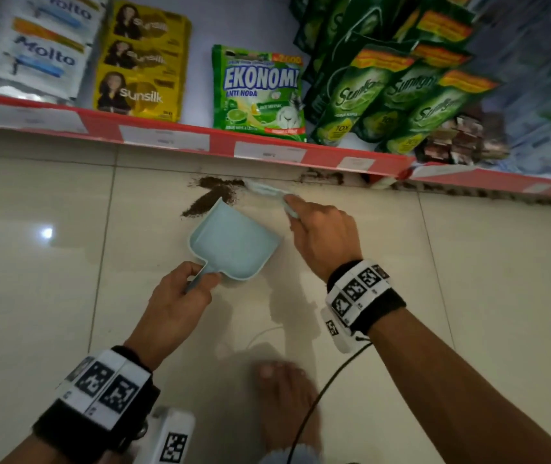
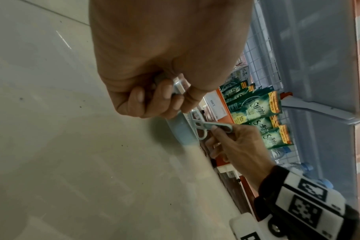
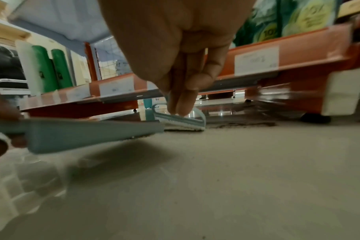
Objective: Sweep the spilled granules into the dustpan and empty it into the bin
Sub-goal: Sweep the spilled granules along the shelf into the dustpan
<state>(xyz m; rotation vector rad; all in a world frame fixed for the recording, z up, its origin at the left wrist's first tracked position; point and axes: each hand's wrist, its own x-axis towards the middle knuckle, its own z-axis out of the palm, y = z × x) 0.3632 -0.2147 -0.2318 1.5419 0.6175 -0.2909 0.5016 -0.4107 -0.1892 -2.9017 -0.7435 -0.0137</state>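
Barely begun — the granules (image 1: 212,195) lie on the floor by the shelf's edge, the dustpan (image 1: 234,242) bare. Left hand (image 1: 180,299) grips its handle; right hand (image 1: 321,236) pinches the brush (image 1: 267,190).

Dim, soft, edge-warped; glare on floor (image 1: 46,233).

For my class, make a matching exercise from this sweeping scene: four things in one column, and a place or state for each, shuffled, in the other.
Things:
1. dustpan
2. brush
3. granules
4. Ekonomi packet

Places or states:
A. standing on the shelf
B. held by the left hand
C. spilled on the floor
D. held by the right hand

Pairs: 1-B, 2-D, 3-C, 4-A
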